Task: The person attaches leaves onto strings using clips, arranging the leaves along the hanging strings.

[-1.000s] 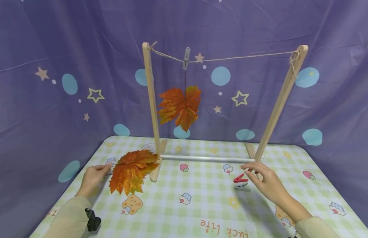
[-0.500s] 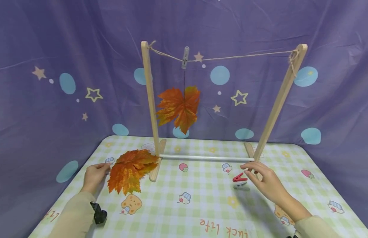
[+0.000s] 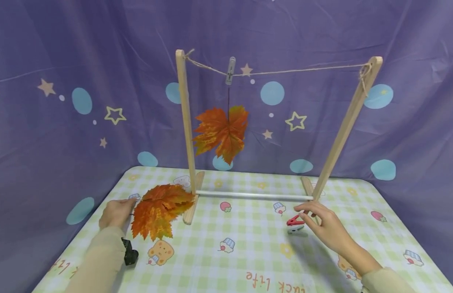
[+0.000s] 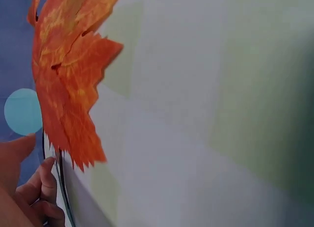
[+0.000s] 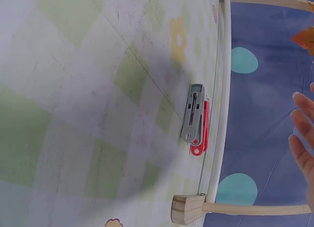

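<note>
In the head view, two overlapping orange maple leaves point(image 3: 157, 211) lie on the left of the table, partly against the wooden frame's left foot. My left hand point(image 3: 114, 212) is at their thin stems; the left wrist view shows a gap between its thumb point(image 4: 22, 144) and the nearest fingertip point(image 4: 49, 163), with dark stems beside them. My right hand point(image 3: 327, 226), fingers loosely bent and holding nothing, hovers by a red clothespin point(image 3: 294, 220) and a grey clothespin point(image 3: 295, 230). Both pegs lie side by side in the right wrist view.
A wooden frame with two posts point(image 3: 186, 122) and a white crossbar point(image 3: 253, 195) stands at the back. Twine point(image 3: 296, 71) spans its tops; a grey clothespin point(image 3: 230, 71) there holds a hanging maple leaf point(image 3: 223, 132). A purple curtain point(image 3: 321, 32) hangs behind the checkered tablecloth point(image 3: 255, 228).
My left hand and forearm have shifted slightly right and turned about the leaf stems. The right hand has dipped a little closer to the red clothespin. The leaves stay in place.
</note>
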